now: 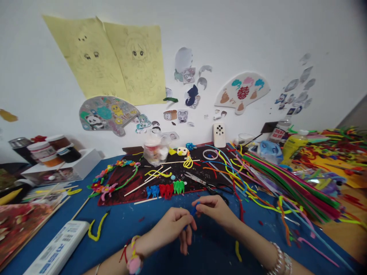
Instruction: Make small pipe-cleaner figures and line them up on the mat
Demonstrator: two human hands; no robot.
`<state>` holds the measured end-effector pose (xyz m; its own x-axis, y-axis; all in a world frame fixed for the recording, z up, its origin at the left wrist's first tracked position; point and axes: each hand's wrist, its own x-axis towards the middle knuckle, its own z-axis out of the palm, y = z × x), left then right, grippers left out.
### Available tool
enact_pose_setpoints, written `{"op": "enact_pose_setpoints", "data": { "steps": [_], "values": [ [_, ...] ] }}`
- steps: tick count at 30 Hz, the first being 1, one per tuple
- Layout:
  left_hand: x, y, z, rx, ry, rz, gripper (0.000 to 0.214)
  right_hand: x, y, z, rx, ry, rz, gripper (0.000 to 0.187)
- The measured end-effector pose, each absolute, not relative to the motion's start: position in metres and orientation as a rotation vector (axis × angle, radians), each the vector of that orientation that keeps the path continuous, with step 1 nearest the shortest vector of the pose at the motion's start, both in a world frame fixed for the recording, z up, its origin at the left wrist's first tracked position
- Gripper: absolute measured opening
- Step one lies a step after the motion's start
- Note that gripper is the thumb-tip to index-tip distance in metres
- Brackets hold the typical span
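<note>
My left hand point(174, 227) and my right hand point(215, 209) meet over the blue table cover point(126, 225), near its front edge. Both pinch a small blue pipe cleaner piece point(194, 209) held between their fingertips. Most of the piece is hidden by my fingers. Just beyond my hands, small folded pipe cleaner figures in blue point(152, 190), red point(166, 190) and green point(179, 186) stand in a row on a dark red mat point(120, 191). Scissors point(205, 183) lie to the right of them.
A big heap of loose coloured pipe cleaners point(286, 179) covers the right side. A flower garland point(110, 179), thin wooden sticks point(147, 181), a plastic cup point(156, 151), paint jars point(50, 151) on a white box, and a white package point(59, 248) lie at the left.
</note>
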<state>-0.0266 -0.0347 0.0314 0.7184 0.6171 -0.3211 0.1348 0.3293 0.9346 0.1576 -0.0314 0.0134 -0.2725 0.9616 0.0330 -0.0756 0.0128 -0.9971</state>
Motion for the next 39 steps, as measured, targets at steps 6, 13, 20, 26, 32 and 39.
{"op": "enact_pose_setpoints", "data": {
  "steps": [6,13,20,26,32,39],
  "values": [
    [-0.023,-0.032,0.017,1.274,0.745,0.441,0.033,0.153,-0.033,0.016,-0.966,-1.517,1.277,0.017],
    [-0.024,-0.034,0.01,1.535,0.912,0.5,0.034,0.147,-0.042,0.018,-1.088,-1.696,0.879,0.019],
    [-0.023,-0.037,0.014,1.506,0.877,0.506,0.033,0.149,-0.04,0.017,-1.034,-1.675,1.014,0.023],
    [-0.022,-0.032,0.012,1.399,0.819,0.532,0.032,0.153,-0.03,0.012,-1.076,-1.351,1.384,0.019],
    [-0.023,-0.034,0.013,1.497,0.924,0.531,0.033,0.147,-0.035,0.015,-1.061,-1.226,1.39,0.016],
    [-0.022,-0.041,0.014,1.62,0.936,0.573,0.034,0.14,-0.042,0.01,-1.037,-1.066,1.438,0.018]
  ]
}}
